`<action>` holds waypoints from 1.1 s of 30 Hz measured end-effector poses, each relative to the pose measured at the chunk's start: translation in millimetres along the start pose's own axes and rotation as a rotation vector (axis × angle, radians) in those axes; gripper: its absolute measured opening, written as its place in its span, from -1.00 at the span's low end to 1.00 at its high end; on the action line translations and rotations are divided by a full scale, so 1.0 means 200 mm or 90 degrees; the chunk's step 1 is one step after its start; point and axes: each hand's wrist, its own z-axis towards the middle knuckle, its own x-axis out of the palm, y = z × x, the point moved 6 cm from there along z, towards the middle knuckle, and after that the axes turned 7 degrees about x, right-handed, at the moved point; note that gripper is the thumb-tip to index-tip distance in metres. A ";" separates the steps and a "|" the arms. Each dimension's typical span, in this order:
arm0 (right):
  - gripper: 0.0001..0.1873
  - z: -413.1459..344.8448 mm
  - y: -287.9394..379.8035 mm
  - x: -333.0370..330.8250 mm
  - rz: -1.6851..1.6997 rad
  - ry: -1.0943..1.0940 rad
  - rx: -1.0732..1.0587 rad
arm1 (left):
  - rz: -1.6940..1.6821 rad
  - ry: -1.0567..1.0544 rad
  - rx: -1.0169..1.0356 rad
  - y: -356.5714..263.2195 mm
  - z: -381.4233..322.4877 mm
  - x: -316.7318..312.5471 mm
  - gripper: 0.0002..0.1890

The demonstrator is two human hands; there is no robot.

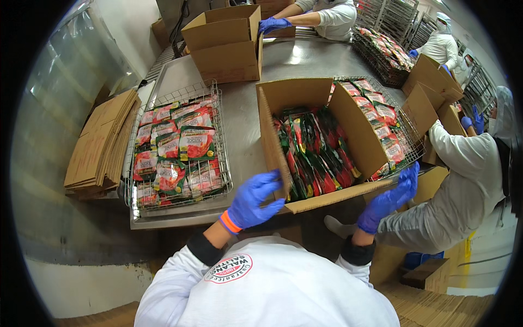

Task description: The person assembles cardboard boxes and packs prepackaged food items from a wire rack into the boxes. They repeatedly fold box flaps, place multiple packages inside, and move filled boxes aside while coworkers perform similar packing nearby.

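An upright cardboard box (359, 122) stands before me with its top flaps raised and its front flap (339, 197) leaning out towards me. Rows of red and green plastic food pouches (314, 151) fill its bottom, standing on edge. My left hand (255, 200), in a blue glove with an orange band at the wrist, is at the box's left front corner. Its fingers are apart and lie against the left flap, or very close to it. By the right end of the front flap, my blue-gloved right hand (388, 200) is raised with nothing in it.
A wire basket (222, 163) of pouches sits left on the steel table (241, 122); another basket (412, 131) stands right of the box. Flattened cartons (102, 139) are stacked at far left. Across the table, a co-worker's gloved hands (276, 25) touch another box (224, 53). A co-worker (466, 163) stands close on my right.
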 end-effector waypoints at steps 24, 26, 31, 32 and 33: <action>0.52 -0.87 -0.41 0.69 -0.279 0.447 0.064 | 0.574 0.001 -0.369 0.82 -0.72 -0.47 -0.54; 0.49 -0.85 -0.47 0.91 -0.296 0.460 0.091 | 0.578 -0.011 -0.371 0.82 -0.73 -0.47 -0.53; 0.42 -0.78 -0.55 1.70 -0.327 0.428 0.040 | 0.633 -0.026 -0.307 0.78 -0.75 -0.48 -0.57; 0.41 -0.73 -0.58 1.89 -0.382 0.402 0.007 | 0.619 -0.019 -0.311 0.78 -0.72 -0.48 -0.57; 0.38 -0.67 -0.58 2.09 -0.432 0.485 0.077 | 0.608 -0.015 -0.331 0.77 -0.73 -0.48 -0.57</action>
